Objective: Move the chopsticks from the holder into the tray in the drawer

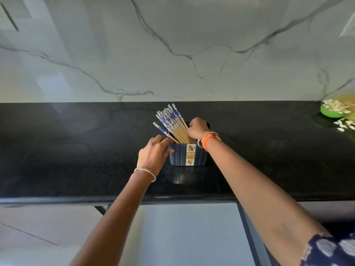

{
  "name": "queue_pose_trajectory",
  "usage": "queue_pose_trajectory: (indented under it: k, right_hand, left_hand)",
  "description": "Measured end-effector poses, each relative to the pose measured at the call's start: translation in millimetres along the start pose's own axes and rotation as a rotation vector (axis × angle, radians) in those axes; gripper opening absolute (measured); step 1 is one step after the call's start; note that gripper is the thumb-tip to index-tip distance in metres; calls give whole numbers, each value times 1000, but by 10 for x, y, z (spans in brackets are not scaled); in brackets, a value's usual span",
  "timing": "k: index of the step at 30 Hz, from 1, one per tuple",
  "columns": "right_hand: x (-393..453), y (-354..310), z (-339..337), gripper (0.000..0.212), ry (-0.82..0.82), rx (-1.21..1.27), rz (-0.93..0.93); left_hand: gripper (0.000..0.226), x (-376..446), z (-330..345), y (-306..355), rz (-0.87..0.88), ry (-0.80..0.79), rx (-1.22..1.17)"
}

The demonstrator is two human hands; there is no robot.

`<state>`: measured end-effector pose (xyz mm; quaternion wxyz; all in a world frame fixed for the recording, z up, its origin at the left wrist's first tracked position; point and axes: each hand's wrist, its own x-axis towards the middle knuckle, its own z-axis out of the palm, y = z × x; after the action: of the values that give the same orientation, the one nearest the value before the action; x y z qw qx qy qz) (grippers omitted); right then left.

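Here, both hands at holder, grip unclear

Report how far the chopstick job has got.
Done: nothing yet; the chopsticks all stand in the holder on the counter. In hand: the left hand is at the holder's left edge by one stray chopstick, and the right hand is against the bundle; a firm grip is not clear. Left: lifting them out and laying them in the drawer tray, which is not in view.
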<state>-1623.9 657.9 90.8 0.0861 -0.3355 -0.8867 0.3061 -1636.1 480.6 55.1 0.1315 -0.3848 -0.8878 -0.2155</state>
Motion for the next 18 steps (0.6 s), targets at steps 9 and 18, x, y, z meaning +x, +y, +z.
queue_pose_trajectory:
  k: [9,18]
  right_hand:
    - [-77,-9,214,14,-75,44,-73]
    - [-357,-239,280,12,36,225,-161]
  left_hand:
    - [12,-181,-155,-67,-5,89,117]
    - [11,-514,-347,-179,-26,119,141]
